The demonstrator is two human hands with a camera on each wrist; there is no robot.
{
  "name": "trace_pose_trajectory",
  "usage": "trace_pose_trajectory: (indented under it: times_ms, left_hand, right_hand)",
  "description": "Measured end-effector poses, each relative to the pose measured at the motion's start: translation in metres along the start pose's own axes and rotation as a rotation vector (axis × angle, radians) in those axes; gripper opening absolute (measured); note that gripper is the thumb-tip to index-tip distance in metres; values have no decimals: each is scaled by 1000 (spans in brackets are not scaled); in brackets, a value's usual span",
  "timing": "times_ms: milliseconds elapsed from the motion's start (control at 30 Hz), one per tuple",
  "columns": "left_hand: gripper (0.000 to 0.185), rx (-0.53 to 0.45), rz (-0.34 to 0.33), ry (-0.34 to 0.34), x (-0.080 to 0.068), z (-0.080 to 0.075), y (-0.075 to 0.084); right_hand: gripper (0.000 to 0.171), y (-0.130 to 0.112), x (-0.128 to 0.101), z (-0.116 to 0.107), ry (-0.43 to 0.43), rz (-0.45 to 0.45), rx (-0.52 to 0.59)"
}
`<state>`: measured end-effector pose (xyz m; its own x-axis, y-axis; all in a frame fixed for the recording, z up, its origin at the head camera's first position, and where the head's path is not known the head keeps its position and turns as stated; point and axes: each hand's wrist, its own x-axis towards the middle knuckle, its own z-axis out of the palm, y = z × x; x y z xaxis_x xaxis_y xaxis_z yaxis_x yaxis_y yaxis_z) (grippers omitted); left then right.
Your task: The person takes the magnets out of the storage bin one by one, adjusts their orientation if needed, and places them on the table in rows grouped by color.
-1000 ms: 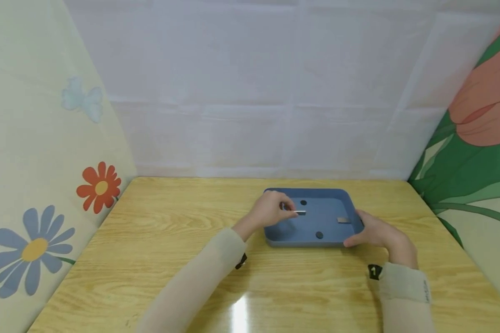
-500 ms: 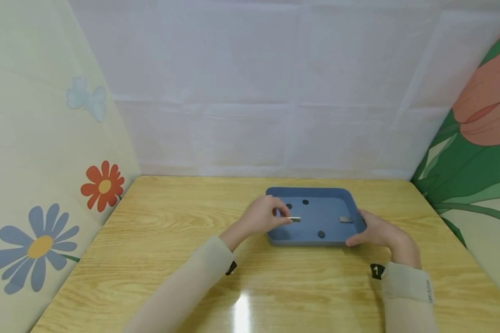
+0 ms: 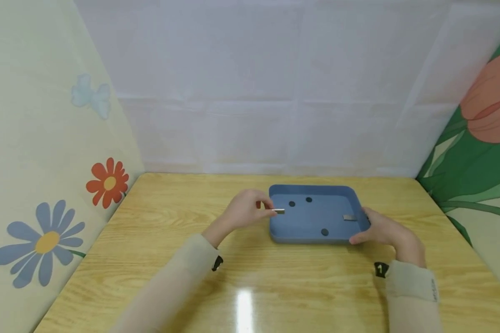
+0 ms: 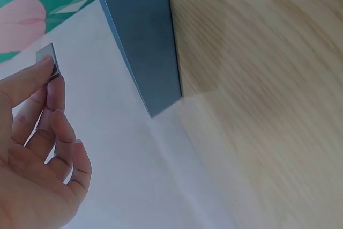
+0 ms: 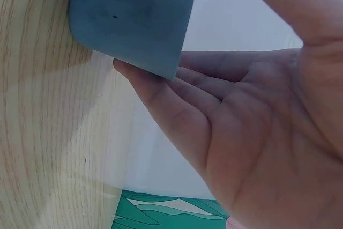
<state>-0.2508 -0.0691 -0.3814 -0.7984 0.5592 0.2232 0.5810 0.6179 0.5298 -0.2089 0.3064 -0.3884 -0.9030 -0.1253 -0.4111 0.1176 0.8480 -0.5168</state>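
My left hand (image 3: 246, 209) pinches a small flat rectangular metal piece (image 4: 48, 52) between thumb and forefinger. In the head view it is at the left rim of a shallow blue tray (image 3: 308, 223); the other fingers are loosely bent. With its thumb near the front corner and its fingers along the end wall, my right hand (image 3: 387, 230) holds the tray's right end. On the tray floor lie three dark round discs, two toward the back left (image 3: 292, 204) and one near the front (image 3: 325, 232). A similar flat metal piece (image 3: 349, 217) lies near the right wall.
The tray stands on a wood-grain table (image 3: 183, 203), right of its middle. A pale cloth wall (image 3: 250, 115) rises behind the table. Panels printed with flowers flank it left and right.
My left hand has drawn back leftward with the metal piece, from over the tray floor to the left rim. A disc it covered now shows. My right hand keeps its hold.
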Motion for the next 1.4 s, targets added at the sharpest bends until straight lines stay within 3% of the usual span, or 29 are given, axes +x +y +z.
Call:
trace_pose_trajectory:
  times_ms: [600, 1033, 1400]
  left_hand:
    - [7, -22, -97, 54, -6, -11, -42]
    - [8, -1, -244, 0, -6, -5, -68]
    - [8, -4, -314, -45, -3, 3, -83]
  right_hand:
    - [130, 4, -1, -1, -2, -3, 1]
    - [129, 2, 0, -1, 9, -12, -11]
    - [127, -2, -2, -1, 9, -13, -6]
